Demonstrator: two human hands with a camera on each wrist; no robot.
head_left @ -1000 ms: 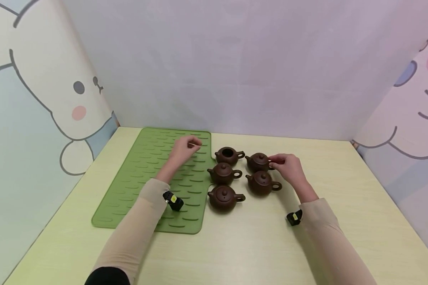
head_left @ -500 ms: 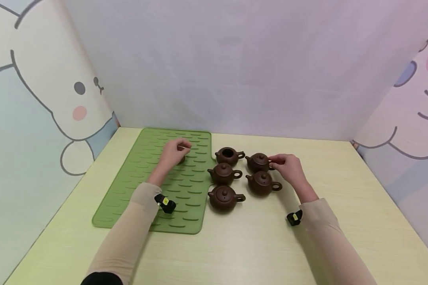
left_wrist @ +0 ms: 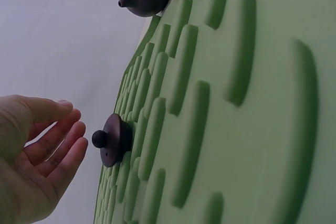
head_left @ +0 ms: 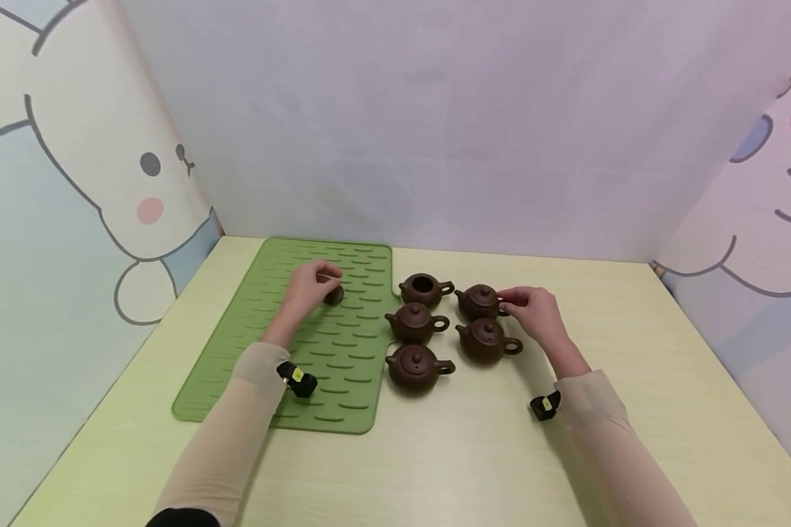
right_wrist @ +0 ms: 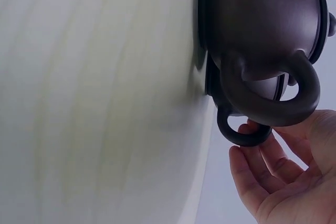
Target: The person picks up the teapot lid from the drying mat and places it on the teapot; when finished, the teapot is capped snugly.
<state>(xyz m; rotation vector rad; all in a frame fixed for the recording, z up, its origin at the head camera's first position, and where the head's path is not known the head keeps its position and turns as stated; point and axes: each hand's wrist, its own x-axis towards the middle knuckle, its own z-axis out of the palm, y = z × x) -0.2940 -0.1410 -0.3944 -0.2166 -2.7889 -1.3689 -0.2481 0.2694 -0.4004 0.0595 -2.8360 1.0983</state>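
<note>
A dark brown teapot lid [head_left: 333,295] with a round knob lies on the green ridged mat [head_left: 237,351]. In the left wrist view a small gap separates the lid [left_wrist: 112,140] from the relaxed fingers of my left hand [left_wrist: 44,156], which hold nothing. My left hand [head_left: 306,288] is over the mat in the head view. At the back right of the group, my right hand [head_left: 535,311] pinches the handle of a lidded teapot [head_left: 480,301]. The right wrist view shows these fingers at the handle [right_wrist: 244,136], partly hidden by a nearer teapot [right_wrist: 262,24].
An uncovered teapot [head_left: 422,290] stands at the back of the left column. In front of it are two lidded teapots, a middle one [head_left: 414,323] and a front one [head_left: 414,367]. Another lidded teapot [head_left: 485,340] stands before the pinched one. All are on the pale wooden table [head_left: 474,446].
My left hand has moved left over the mat, and the lid, hidden behind it at first, has come into view. The right hand has stayed at the teapot handle.
</note>
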